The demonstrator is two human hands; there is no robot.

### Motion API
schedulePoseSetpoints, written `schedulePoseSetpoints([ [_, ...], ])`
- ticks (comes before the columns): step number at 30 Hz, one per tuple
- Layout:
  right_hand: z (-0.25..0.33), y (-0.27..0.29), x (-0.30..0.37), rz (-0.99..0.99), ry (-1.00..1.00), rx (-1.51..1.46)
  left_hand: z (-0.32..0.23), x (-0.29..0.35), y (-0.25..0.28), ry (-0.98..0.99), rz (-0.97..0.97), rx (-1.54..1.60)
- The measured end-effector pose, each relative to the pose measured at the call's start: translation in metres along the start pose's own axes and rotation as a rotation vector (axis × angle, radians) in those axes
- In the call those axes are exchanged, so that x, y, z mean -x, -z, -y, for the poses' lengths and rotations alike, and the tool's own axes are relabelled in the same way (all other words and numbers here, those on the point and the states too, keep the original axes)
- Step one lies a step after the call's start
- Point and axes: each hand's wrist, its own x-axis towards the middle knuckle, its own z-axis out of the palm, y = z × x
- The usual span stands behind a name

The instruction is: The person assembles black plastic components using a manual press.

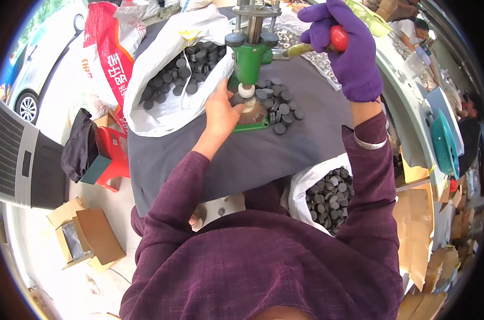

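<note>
A green hand press (247, 61) stands on the dark-covered table, its white-tipped ram down close to the base. My left hand (222, 109) is at the left side of the press base, thumb and fingers closed around a black disc (235, 100) beside the tip. My fingers partly hide that disc. Up at the right, my right hand (354, 64), in a purple glove, is closed around the press lever (299, 50) at its red ball knob (338, 38). Loose black discs (278, 104) lie heaped against the right side of the press.
A white sack (162, 120) of black discs lies open left of the press. Another white bag (327, 200) of discs sits below the table edge. A red stool (114, 157), an open cardboard box (98, 234) and a grey slatted unit (18, 154) stand left. Other people work at far right.
</note>
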Motion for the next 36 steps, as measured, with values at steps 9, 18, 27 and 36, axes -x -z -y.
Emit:
schedulePoseSetpoints([
  [9, -0.006, 0.0, 0.014, -0.014, 0.074, 0.14, -0.005, -0.004, -0.026, 0.023, -0.131, 0.083],
  [18, -0.085, 0.012, 0.122, 0.171, 0.49, 0.535, 0.008, -0.001, -0.009, -0.064, -0.062, 0.232],
  [27, -0.048, 0.006, 0.102, 0.16, 0.079, 0.292, 0.145, -0.058, 0.109, 0.261, -0.336, -0.574],
  [36, -0.003, 0.002, 0.019, 0.09, 0.125, 0.294, 0.162, -0.052, 0.125, 0.249, -0.133, -0.327],
])
